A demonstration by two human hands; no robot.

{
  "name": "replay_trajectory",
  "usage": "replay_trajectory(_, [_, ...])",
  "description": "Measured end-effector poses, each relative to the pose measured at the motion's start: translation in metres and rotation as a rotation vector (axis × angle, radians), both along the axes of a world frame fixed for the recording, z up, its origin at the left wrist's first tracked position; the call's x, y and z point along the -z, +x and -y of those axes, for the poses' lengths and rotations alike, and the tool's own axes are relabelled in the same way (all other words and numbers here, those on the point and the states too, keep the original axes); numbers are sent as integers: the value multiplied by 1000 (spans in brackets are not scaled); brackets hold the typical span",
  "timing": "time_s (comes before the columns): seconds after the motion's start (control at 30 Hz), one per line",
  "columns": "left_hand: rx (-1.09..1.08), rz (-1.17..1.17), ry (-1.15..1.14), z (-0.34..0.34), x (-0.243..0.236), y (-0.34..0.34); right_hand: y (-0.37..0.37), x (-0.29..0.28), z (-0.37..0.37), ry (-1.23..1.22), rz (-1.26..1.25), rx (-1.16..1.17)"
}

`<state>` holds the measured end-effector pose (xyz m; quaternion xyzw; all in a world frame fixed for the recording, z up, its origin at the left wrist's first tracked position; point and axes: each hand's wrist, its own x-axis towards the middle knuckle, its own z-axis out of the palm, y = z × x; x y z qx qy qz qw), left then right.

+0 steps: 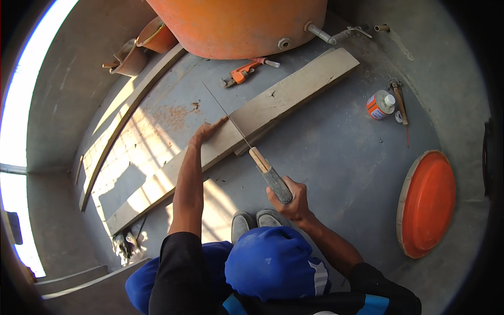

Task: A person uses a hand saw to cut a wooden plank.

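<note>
A long pale wooden plank (299, 84) lies slantwise across the floor before me. My left hand (209, 131) holds it at the far edge, one digit stretched along the top toward the saw. In my right hand (295, 202) is a handsaw (266, 172), gripped by the grey end of its handle. Its thin blade, seen almost edge-on, crosses the plank just right of my left hand. Whether the teeth touch the wood, I cannot tell. Part of a small block (242, 150) shows under the plank's near edge.
A large orange tank (241, 26) with a pipe and valve stands behind the plank. An orange pipe wrench (240, 74) and a brush lie near it. Buckets (131, 60) and another board (128, 115) are left; a can (380, 105), a hammer-like tool (400, 102) and an orange lid (429, 202) are right.
</note>
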<state>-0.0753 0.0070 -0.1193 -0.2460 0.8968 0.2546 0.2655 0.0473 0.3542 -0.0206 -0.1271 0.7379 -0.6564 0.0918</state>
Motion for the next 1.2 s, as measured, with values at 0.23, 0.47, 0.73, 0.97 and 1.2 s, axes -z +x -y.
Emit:
replay_trajectory(0.23, [-40, -13, 43, 3, -8, 5, 38, -15, -45, 68, 98, -72])
replay_trajectory(0.47, [18, -9, 34, 10, 10, 1, 53, -39, -67, 179, 59, -91])
replay_trajectory(0.73, [-26, -69, -43, 13, 35, -2, -24, -13, 35, 138, 5, -41])
replay_trajectory(0.97, [-108, 15, 111, -17, -18, -4, 54, -32, -30, 281, -26, 24])
replay_trajectory(1.2, [-163, -51, 47, 5, -6, 33, 2, 18, 63, 72, 104, 24])
